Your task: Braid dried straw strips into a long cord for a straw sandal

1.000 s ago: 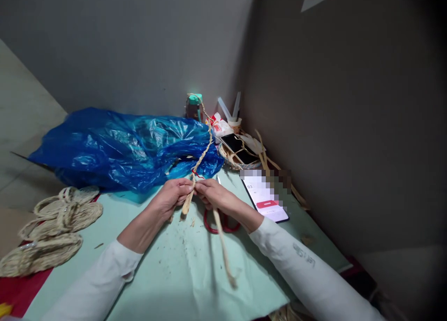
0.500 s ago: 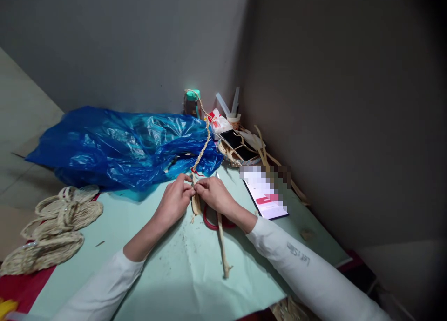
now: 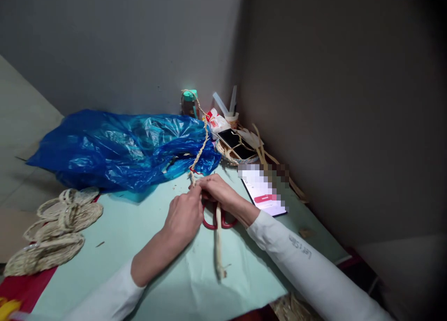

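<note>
A braided straw cord runs from the back of the table down to my hands, with a red thread tied around it just above them. My left hand has its fingers closed at the cord's near end. Pressed up against it, my right hand also pinches the straw; its fingertips are partly hidden. Beneath my right wrist lie red-handled scissors, their blades mostly covered by the hand. A loose flat straw strip lies across the handles toward me.
A blue plastic bag spreads along the wall. Woven straw slippers sit at the left edge. To the right are a lit phone, a basket holding another phone, and a paper cup. A green-lidded jar stands behind.
My left hand has moved right and turned over, its back now facing up against my right hand. The straw's lower end, visible before, is now hidden by the hands.
</note>
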### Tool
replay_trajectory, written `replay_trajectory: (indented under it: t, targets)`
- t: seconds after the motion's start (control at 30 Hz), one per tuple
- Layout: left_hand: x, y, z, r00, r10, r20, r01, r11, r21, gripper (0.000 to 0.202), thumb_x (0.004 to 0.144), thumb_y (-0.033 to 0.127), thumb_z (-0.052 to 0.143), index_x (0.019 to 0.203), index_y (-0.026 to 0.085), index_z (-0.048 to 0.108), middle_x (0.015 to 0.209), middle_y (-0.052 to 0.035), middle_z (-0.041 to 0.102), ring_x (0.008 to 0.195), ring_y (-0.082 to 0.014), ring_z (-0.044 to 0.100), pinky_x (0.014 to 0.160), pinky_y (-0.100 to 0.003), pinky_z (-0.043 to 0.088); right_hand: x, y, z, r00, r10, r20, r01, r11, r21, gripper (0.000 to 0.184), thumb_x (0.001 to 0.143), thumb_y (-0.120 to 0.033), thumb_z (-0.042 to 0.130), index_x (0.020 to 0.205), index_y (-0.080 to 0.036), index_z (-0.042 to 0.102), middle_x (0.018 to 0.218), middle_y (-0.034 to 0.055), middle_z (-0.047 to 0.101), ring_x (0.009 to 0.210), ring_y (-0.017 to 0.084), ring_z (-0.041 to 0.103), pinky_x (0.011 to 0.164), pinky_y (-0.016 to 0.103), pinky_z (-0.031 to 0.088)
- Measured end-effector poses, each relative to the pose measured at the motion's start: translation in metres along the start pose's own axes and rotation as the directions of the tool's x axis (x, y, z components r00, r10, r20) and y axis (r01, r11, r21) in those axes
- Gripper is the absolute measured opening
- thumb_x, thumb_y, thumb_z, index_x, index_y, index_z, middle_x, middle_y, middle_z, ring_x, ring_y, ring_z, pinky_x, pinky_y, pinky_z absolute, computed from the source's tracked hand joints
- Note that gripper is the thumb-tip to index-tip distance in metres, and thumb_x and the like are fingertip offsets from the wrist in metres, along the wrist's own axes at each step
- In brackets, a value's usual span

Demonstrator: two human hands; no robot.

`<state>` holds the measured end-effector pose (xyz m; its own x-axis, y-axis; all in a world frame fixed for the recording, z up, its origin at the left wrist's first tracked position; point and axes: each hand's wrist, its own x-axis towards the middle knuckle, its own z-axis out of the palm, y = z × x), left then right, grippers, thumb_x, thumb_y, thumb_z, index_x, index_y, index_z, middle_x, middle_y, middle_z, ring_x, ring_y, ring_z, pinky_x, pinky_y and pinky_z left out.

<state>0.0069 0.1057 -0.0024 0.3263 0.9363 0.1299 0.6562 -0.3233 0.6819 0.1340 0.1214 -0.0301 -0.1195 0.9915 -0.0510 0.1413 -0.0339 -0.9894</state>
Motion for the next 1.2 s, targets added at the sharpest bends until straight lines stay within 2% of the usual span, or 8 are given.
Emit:
replay_trajectory:
  t: [0.37, 0.47, 0.53, 0.63, 0.87, 0.93, 1.03, 1.2]
  targets:
    - [0.028, -0.019, -0.031, 0.985, -0.088, 0.145, 0.126, 0.954, -0.274, 0.036, 0.077, 0.044, 0.061, 0.054, 0.017, 0.062, 0.056, -0.0033, 0.059, 0.056, -0.0160, 0.049, 0.056, -0.026, 0.037, 0.000, -0.002, 0.002, 0.997, 0.076, 0.020, -0.078, 0.970, 0.231, 0.020, 0.076, -0.016, 0.046, 0.056, -0.016, 0.048, 0.046, -0.0057, 0.041, 0.037, 0.005, 0.024, 0.041, 0.021, 0.020]
    - [0.032, -0.023, -0.029, 0.975, -0.211, 0.076, 0.219, 0.832, -0.510, 0.025, 0.069, 0.039, 0.071, 0.066, 0.016, 0.061, 0.070, -0.0035, 0.062, 0.067, -0.0166, 0.056, 0.061, -0.025, 0.044, -0.002, -0.008, 0.003, 0.997, 0.077, 0.021, -0.080, 0.968, 0.237, 0.023, 0.080, -0.016, 0.043, 0.057, -0.016, 0.046, 0.047, -0.0059, 0.040, 0.037, 0.004, 0.024, 0.041, 0.020, 0.021]
    - [0.032, -0.025, -0.023, 0.937, -0.231, 0.262, 0.347, 0.687, -0.639, 0.024, 0.066, 0.034, 0.074, 0.074, 0.015, 0.060, 0.072, -0.0040, 0.062, 0.067, -0.0158, 0.058, 0.059, -0.024, 0.046, -0.004, -0.011, 0.004, 0.996, 0.076, 0.035, -0.082, 0.972, 0.222, 0.023, 0.082, -0.016, 0.041, 0.059, -0.017, 0.045, 0.047, -0.0056, 0.040, 0.037, 0.005, 0.029, 0.042, 0.020, 0.024]
    - [0.031, -0.026, -0.011, 0.870, -0.171, 0.463, 0.466, 0.595, -0.655, 0.024, 0.069, 0.032, 0.072, 0.070, 0.014, 0.056, 0.059, 0.0009, 0.052, 0.045, -0.0064, 0.042, 0.043, -0.017, 0.031, -0.006, -0.011, 0.003, 0.996, 0.063, 0.056, -0.071, 0.984, 0.163, 0.022, 0.084, -0.015, 0.038, 0.063, -0.017, 0.044, 0.050, -0.0045, 0.043, 0.040, 0.006, 0.036, 0.043, 0.019, 0.027]
    - [0.028, -0.029, 0.001, 0.892, -0.208, 0.402, 0.437, 0.627, -0.645, 0.018, 0.072, 0.030, 0.066, 0.074, 0.014, 0.059, 0.054, 0.0035, 0.048, 0.038, -0.0023, 0.025, 0.038, -0.017, 0.012, -0.011, -0.007, -0.009, 0.996, 0.028, 0.083, -0.015, 0.988, -0.153, 0.012, 0.084, -0.014, 0.044, 0.076, -0.015, 0.052, 0.065, 0.0024, 0.058, 0.056, 0.012, 0.051, 0.055, 0.023, 0.036]
    - [0.027, -0.030, 0.003, 0.903, -0.250, 0.349, 0.424, 0.648, -0.633, 0.018, 0.069, 0.028, 0.067, 0.065, 0.013, 0.059, 0.048, 0.0044, 0.045, 0.036, -0.0022, 0.024, 0.038, -0.019, 0.010, -0.015, -0.013, -0.010, 0.998, 0.022, 0.050, -0.001, 0.923, -0.385, 0.012, 0.081, -0.010, 0.047, 0.091, -0.014, 0.052, 0.074, 0.0066, 0.061, 0.065, 0.017, 0.055, 0.060, 0.027, 0.038]
    - [0.025, -0.032, 0.008, 0.912, -0.309, 0.270, 0.410, 0.662, -0.627, 0.022, 0.067, 0.028, 0.067, 0.055, 0.012, 0.057, 0.043, 0.0042, 0.043, 0.035, -0.0016, 0.021, 0.038, -0.021, 0.007, -0.021, -0.023, -0.008, 0.997, 0.014, 0.071, 0.047, 0.623, -0.781, 0.028, 0.083, -0.007, 0.043, 0.111, -0.012, 0.046, 0.083, 0.0110, 0.064, 0.074, 0.024, 0.060, 0.065, 0.032, 0.040]
    - [0.023, -0.034, 0.013, 0.905, -0.358, 0.231, 0.418, 0.640, -0.645, 0.019, 0.063, 0.029, 0.068, 0.060, 0.011, 0.064, 0.036, 0.0078, 0.034, 0.036, -0.0028, 0.020, 0.040, -0.021, 0.009, -0.029, -0.023, 0.000, 0.994, -0.091, 0.053, 0.080, 0.326, -0.942, 0.020, 0.093, -0.014, 0.034, 0.108, -0.016, 0.047, 0.093, 0.0133, 0.062, 0.083, 0.025, 0.061, 0.071, 0.035, 0.042]
